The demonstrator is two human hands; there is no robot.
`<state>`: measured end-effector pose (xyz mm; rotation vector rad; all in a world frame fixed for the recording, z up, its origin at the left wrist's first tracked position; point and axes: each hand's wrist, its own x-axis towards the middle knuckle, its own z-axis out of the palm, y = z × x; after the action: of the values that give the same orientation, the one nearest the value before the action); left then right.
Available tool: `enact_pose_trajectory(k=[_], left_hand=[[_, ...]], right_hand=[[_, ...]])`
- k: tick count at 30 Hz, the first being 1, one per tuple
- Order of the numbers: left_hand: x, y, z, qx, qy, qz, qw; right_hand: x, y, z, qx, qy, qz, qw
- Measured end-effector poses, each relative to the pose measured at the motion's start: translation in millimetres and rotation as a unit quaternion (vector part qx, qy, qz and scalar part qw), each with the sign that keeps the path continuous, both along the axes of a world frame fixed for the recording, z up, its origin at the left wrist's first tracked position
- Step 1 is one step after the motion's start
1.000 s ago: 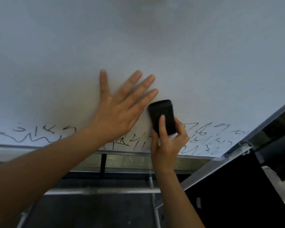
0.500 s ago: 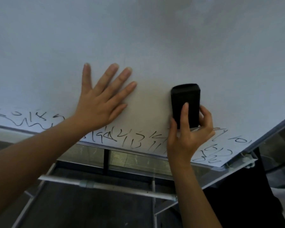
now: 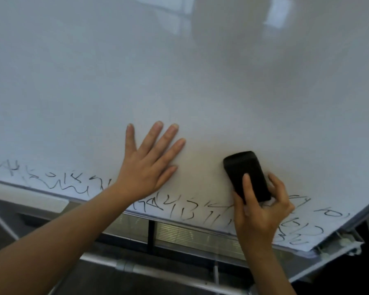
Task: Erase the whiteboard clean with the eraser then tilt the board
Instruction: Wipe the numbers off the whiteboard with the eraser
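Compared with half a second ago, the eraser [image 3: 247,176] sits at nearly the same height on the whiteboard [image 3: 179,81] but is now canted, its top leaning toward the left hand [image 3: 146,167], where it stood almost upright before; a second ago it lay right beside that hand's fingertips, so the stroke has carried it to the right and is now turning. The digits that ran just above and right of the eraser then are mostly gone, leaving only stray marks there, while the line of black scribbles [image 3: 179,209] along the bottom edge remains from the far left to the right corner. By my judgement the erasing is well along but unfinished, and tilting cannot begin until that lowest band is wiped. The right hand [image 3: 262,211] holds the eraser in a narrow grip, index finger laid along its back, thumb on one side and curled fingers on the other, pressing it flat against the board just above the writing. The left hand lies open, fingers spread and palm flat on the board, bracing it. The eraser is a matte black, rounded oblong block. The board is smooth, glossy and pale, showing soft window reflections near its top, with a thin metal frame [image 3: 347,248] and a silvery stand bar [image 3: 158,271] below it.
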<state>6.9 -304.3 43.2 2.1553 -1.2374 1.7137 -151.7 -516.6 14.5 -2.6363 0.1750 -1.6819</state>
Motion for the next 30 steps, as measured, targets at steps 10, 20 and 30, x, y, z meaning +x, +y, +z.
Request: enact_pose_trajectory(k=[10, 20, 30], left_hand=[[-24, 11, 9, -0.104, 0.114, -0.134, 0.979], [-1, 22, -1, -0.076, 0.066, 0.017, 0.995], [0, 20, 0, -0.062, 0.055, 0.034, 0.996]], right_hand=[[41, 36, 126, 0.024, -0.163, 0.043, 0.985], [63, 79, 90, -0.2, -0.046, 0.083, 0.975], [41, 20, 187, 0.021, -0.183, -0.031, 0.982]])
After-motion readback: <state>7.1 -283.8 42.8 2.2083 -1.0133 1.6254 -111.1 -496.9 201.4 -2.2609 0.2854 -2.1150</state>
